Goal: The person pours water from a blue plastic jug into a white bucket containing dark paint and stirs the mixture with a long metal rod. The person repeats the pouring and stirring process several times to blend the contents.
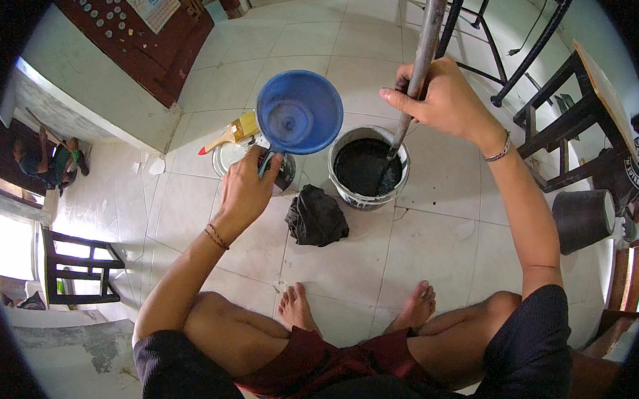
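My left hand (248, 185) is closed round the handle of a blue plastic dipper (297, 114), whose bowl faces up and looks wet inside. In my right hand (441, 99) is a long grey metal pipe (427, 42), slanting down with its lower end in a bucket (371, 200) of black liquid (361, 165). Beneath my left hand stands a can (227, 155), partly hidden, with a yellow paintbrush (240, 129) lying across its top. A crumpled black plastic bag (317, 215) sits on the floor just left of the bucket.
Dark metal frame legs (496, 53) and a black wooden stool (582, 106) stand at the right, near a dark grey bucket (584, 218). A low black wooden rack (81, 266) is at the left. Another person (46, 159) sits farther off. My bare feet (296, 309) rest on the tiles.
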`<state>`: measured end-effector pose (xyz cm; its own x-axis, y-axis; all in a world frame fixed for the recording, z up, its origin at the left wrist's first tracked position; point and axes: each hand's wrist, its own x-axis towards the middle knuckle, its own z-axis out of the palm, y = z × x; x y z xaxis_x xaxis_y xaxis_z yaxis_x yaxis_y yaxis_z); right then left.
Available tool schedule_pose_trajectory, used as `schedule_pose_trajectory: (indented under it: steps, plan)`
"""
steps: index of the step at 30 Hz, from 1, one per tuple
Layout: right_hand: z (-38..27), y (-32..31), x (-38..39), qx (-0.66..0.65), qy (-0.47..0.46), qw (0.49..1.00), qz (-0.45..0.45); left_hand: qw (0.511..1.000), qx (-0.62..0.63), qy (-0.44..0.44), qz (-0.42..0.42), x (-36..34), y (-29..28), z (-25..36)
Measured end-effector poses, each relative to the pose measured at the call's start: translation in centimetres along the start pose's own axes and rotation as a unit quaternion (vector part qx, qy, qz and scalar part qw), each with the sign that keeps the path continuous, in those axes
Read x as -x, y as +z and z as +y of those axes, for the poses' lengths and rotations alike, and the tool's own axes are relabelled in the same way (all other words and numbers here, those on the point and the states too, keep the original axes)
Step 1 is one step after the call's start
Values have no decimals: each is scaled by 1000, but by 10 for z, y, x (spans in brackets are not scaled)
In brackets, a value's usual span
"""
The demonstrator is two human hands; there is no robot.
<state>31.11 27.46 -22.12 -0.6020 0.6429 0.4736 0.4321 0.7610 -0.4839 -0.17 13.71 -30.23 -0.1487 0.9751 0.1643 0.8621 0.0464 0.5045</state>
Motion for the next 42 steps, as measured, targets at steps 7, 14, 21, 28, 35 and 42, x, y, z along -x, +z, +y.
schedule_pose_trajectory:
  steps: [7, 14, 21, 28, 35, 42]
  plan:
    - [4, 2, 1, -9, -3, 1000, -4, 1000, 1, 30, -4, -2, 7, 8]
    - [6, 8, 1, -7, -9, 1000, -21, 999, 1, 41, -22, -2, 15, 14]
    - [5, 14, 2, -7, -23, 999, -23, 998, 15, 53, -24, -2, 24, 17]
    - [4, 17, 3, -18, 13, 998, -56, 996, 9, 83, -13, -4, 33, 22]
    - [5, 21, 4, -15, -3, 998, -61, 997, 5, 73, -20, -4, 33, 29]
    - [5, 26, 6, -34, -32, 998, -48, 997, 2, 65, -36, -4, 33, 32]
